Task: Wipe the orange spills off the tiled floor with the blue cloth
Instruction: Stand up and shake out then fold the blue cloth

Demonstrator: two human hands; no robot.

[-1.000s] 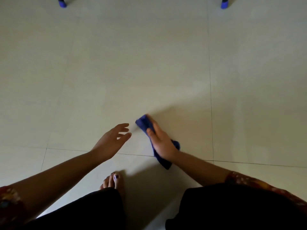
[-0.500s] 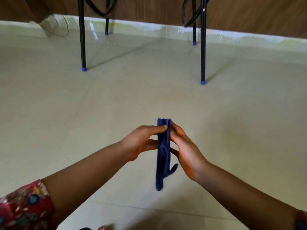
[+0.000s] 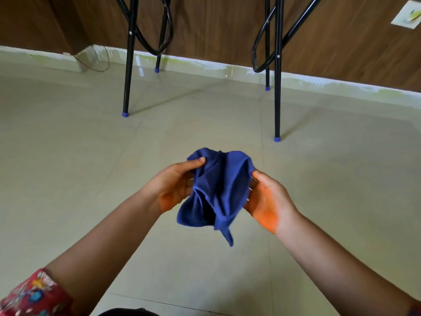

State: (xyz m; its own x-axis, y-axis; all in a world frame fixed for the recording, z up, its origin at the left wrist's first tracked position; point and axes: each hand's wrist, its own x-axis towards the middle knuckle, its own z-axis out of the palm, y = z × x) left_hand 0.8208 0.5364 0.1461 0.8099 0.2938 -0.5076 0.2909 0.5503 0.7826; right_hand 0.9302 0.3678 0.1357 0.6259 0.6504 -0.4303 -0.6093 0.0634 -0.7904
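Observation:
The blue cloth [image 3: 217, 190] hangs in the air in front of me, spread and crumpled, held up between both hands above the pale tiled floor [image 3: 91, 179]. My left hand [image 3: 175, 185] pinches its upper left edge with thumb and fingers. My right hand [image 3: 265, 199] grips its right edge. Orange stain shows on the heel of both palms. No orange spill shows on the visible tiles.
Black metal furniture legs with blue caps stand ahead, the left front leg [image 3: 127, 65] and the right front leg [image 3: 277, 76]. Black cables [image 3: 165, 28] loop down between them. A pale skirting [image 3: 205, 65] and a wooden wall close the far side.
My right hand lifted the cloth off the floor and my left hand took hold too. The cloth went from a narrow folded strip to spread open. The view tilted up.

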